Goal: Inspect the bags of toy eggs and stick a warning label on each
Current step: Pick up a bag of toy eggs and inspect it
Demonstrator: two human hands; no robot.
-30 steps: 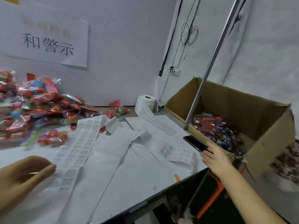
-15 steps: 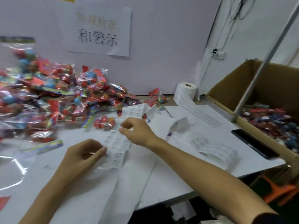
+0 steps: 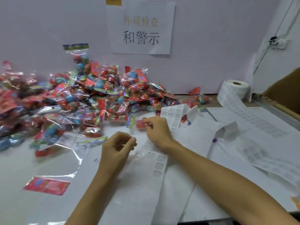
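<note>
Since half a second ago the view has swung left, so the pile (image 3: 78, 101) of bagged toy eggs is now seen almost whole and the box at the right is cut down to a brown corner (image 3: 285, 88). The right hand (image 3: 158, 131) has been carried further out over the label strip (image 3: 172, 117) to a small bag (image 3: 141, 124) lying at the near edge of the pile; its fingers are curled at the bag's red eggs, though whether the film is actually pinched cannot be told through the blur. The left hand (image 3: 119, 146) is held just above the table (image 3: 24, 168), thumb and fingertips drawn together as on something small; a peeled label may be there, but none can be made out.

The bags are judged light and soft: thin, glossy film, slippery and crackly, with hard round eggs loose inside that will roll under pressure. A bag is best taken by its printed header card or by a pinch of slack film near it, not by the eggs. For sticking, a flat, taut patch of film should be found, since a label pressed over a fold or an egg is likely to wrinkle or lift.

Spent backing paper (image 3: 243, 124) is spread across the table, fed from a roll (image 3: 236, 88) by the wall.
</note>
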